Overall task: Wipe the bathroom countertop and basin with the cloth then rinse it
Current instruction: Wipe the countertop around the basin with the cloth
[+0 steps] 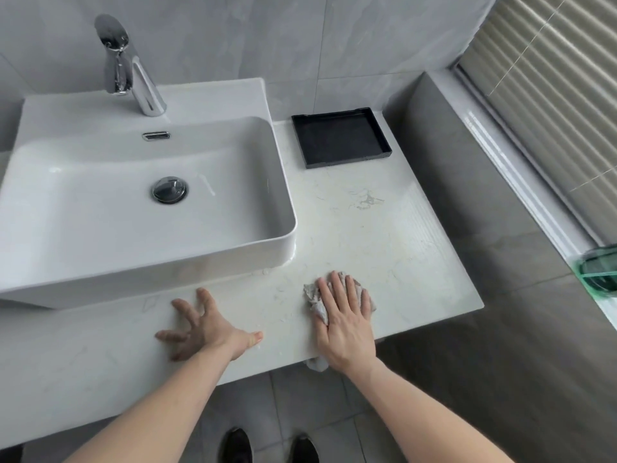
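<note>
One cloth (337,295) under flat right hand (345,324) — left hand (207,332) splayed on one countertop (367,228) — one basin (273,248).

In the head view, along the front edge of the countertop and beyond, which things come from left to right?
left hand → cloth under right hand → green container on the sill.

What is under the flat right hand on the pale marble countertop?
A crumpled grey cloth lies under the right hand, pressed onto the pale marble countertop. Its edges show beside the fingers and wrist; its middle is covered.
</note>
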`<state>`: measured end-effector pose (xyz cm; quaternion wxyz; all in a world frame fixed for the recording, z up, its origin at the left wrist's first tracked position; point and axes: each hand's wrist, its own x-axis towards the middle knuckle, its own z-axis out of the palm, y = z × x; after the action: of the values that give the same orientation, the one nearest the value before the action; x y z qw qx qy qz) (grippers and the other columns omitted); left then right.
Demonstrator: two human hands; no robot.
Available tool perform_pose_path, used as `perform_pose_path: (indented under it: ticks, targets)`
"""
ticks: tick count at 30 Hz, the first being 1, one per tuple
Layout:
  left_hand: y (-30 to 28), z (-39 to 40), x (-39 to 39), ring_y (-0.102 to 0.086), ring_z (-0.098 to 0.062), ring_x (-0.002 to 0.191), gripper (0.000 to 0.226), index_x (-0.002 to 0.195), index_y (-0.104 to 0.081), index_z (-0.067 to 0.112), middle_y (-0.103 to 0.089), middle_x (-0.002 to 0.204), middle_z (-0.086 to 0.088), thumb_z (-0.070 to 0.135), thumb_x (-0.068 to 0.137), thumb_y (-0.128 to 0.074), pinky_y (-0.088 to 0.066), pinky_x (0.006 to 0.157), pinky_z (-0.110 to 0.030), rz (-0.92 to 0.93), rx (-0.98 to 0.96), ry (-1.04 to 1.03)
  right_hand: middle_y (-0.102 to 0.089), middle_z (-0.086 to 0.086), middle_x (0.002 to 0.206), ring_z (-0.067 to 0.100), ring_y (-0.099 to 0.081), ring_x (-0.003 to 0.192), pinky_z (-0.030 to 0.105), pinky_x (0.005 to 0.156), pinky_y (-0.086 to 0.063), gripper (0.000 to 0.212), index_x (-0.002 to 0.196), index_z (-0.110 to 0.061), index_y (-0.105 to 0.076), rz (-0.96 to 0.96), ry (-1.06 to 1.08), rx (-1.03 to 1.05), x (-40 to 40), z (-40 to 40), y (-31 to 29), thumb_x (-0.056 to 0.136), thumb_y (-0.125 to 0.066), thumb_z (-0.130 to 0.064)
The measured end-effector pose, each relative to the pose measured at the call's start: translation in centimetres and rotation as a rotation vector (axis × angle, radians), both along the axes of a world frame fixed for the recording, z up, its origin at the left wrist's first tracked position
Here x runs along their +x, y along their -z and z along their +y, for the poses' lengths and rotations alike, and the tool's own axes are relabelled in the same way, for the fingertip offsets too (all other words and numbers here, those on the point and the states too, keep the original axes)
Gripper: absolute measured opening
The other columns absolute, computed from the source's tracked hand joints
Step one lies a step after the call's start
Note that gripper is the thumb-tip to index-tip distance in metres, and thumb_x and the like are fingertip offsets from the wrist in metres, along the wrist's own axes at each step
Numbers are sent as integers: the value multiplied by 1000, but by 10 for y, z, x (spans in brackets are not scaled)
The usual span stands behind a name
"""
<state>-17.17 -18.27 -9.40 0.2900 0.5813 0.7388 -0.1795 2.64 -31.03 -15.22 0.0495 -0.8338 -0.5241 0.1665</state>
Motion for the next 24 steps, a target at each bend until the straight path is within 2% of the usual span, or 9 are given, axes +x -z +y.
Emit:
perform_pose_path:
  ticks: [4,8,10,12,14,16,19,22,24]
  targets:
    - [1,-5,-3,5,-57,147,147,155,13,41,25,164,7,75,48,-83,-40,107,-62,7,34,20,19,-7,170,19,23,155,51,127,8,66,162,-36,10,-56,161,-22,70,-16,3,102,-16,-50]
    - [7,-21,-16,-3,-52,149,132,157,2,42,10,168,9,88,54,-67,-47,98,-47,15,171,89,12,-4,171,20,16,157,53,126,8,65,163,-34,3,-70,395,-44,139,-29,3,103,-17,-50]
    - [13,-36,-24,-4,-40,153,117,158,-5,40,5,169,9,93,64,-50,-47,100,-42,12,287,192,8,-3,172,22,12,158,53,126,7,65,163,-33,-2,-76,488,-45,154,-29,2,103,-17,-51]
    - [24,-53,-29,-1,-23,156,101,160,-8,38,5,169,9,90,77,-34,-42,109,-44,-10,384,283,5,-2,172,24,9,158,54,126,8,66,163,-32,-4,-101,521,-42,154,-24,5,102,-17,-52]
    - [30,-64,-32,-2,-18,156,88,159,-12,40,1,169,10,84,85,-28,-34,114,-47,-30,456,312,4,-2,172,26,8,158,56,125,8,67,163,-31,-5,-110,536,-49,151,-20,6,101,-16,-53]
    - [34,-64,-39,-13,-18,154,75,155,-28,40,-14,168,11,77,90,-32,-34,113,-48,-103,508,290,5,0,172,27,9,158,58,124,8,69,164,-29,-4,-107,539,-62,148,-20,5,101,-15,-55]
    - [42,-48,-63,-40,-30,137,69,138,-57,28,-42,153,0,69,86,-36,-38,108,-49,-223,661,208,9,0,172,27,13,157,59,123,9,71,163,-29,0,-87,477,-64,131,-15,3,100,-13,-59]
    - [56,-30,-90,-35,-38,138,71,137,-57,22,-39,154,-8,64,83,-37,-32,114,-52,-192,723,69,15,0,171,25,20,156,57,123,13,71,163,-30,6,-50,295,-13,83,-1,3,101,-14,-58]
    - [61,-29,-95,-29,-35,143,69,141,-52,24,-36,157,-7,62,85,-37,-29,117,-51,-143,740,73,18,0,170,25,23,155,56,124,13,69,163,-30,8,-19,171,40,45,13,4,103,-14,-57]
